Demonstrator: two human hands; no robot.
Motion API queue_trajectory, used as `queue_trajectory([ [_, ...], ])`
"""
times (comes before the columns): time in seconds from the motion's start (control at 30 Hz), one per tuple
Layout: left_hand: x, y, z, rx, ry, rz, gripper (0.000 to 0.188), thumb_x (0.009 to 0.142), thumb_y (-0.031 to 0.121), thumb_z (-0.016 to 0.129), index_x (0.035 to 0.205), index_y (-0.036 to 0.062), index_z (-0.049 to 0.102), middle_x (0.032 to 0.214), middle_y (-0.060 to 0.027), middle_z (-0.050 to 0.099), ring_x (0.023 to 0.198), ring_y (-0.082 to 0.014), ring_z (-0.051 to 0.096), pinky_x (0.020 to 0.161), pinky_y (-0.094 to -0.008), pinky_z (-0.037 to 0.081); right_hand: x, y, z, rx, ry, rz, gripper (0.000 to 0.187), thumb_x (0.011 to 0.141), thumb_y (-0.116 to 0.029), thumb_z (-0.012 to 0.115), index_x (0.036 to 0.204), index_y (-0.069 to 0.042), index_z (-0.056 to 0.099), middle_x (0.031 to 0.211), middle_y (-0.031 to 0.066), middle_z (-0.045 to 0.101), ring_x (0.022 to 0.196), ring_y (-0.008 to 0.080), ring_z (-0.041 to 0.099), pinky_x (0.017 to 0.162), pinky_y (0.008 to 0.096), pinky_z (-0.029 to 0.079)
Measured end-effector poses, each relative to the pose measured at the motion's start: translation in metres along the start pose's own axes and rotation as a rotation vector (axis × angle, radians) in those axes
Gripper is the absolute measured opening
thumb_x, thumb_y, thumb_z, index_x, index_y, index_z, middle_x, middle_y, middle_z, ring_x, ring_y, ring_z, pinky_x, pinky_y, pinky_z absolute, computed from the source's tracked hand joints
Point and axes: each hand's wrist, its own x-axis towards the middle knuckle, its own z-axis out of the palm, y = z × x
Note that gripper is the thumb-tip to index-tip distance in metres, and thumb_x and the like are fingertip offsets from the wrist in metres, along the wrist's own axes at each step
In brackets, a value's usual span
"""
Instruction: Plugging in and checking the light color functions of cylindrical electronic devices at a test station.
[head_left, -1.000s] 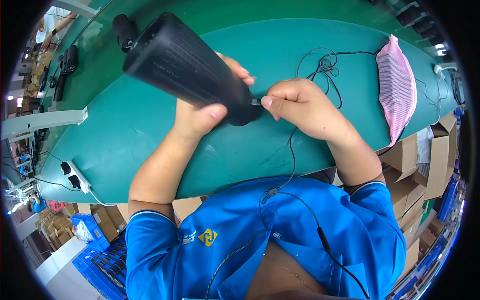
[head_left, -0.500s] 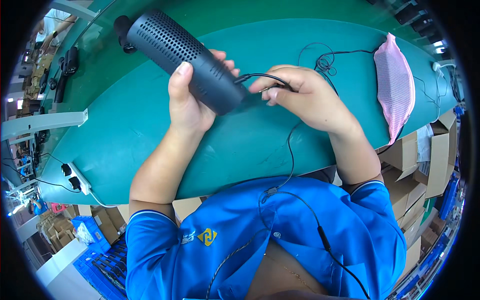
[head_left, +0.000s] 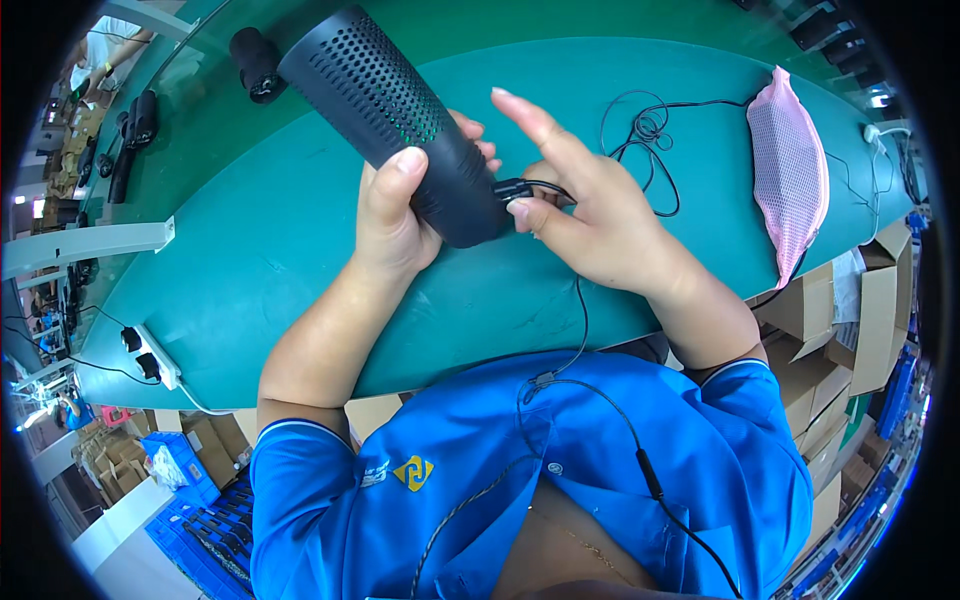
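Your right hand (head_left: pixel 590 210) pinches a black plug (head_left: pixel 513 191) with the thumb in front, the index finger pointing away to the far left; the fingers backing that pinch are mostly hidden. The plug meets the near end of the perforated black cylinder (head_left: pixel 395 105), but you cannot tell how deep it sits. Your left hand (head_left: pixel 392 215) wraps around the cylinder, thumb on top, its other fingers partly covered behind. The cylinder slants toward the far left, raised over the green table (head_left: pixel 530 300). Right of your hands lies a loose black cable (head_left: pixel 650 135), one end out of sight at the pink mesh pouch (head_left: pixel 790 180). Far left, a dark object (head_left: pixel 256 65) is hard to make out.
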Motion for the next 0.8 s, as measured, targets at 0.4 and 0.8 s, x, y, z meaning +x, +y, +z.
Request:
queue_trajectory([
  [0.4, 0.002, -0.003, -0.007, -0.302, -0.206, 0.007, 0.065, 0.08, 0.049, 0.051, 0.124, 0.0031, 0.039, 0.095, -0.015, 0.057, 0.078, -0.0234, 0.06, 0.068, -0.0358, 0.054, 0.009, 0.01, 0.003, 0.391, -0.168, 0.212, 0.08, 0.077, 0.0, 0.071, 0.145, -0.006, 0.029, 0.09, 0.0122, 0.066, 0.076, 0.0136, 0.062, 0.05, 0.0165, 0.043],
  [0.8, 0.004, 0.0, -0.004, -0.239, -0.144, -0.003, 0.063, 0.084, 0.048, 0.049, 0.127, 0.0035, 0.039, 0.1, -0.0164, 0.058, 0.084, -0.0252, 0.06, 0.072, -0.036, 0.054, 0.011, 0.027, 0.013, 0.461, 0.004, 0.078, 0.058, 0.078, -0.01, 0.074, 0.129, -0.004, 0.047, 0.102, 0.0155, 0.063, 0.075, 0.0153, 0.062, 0.069, 0.0209, 0.049],
])
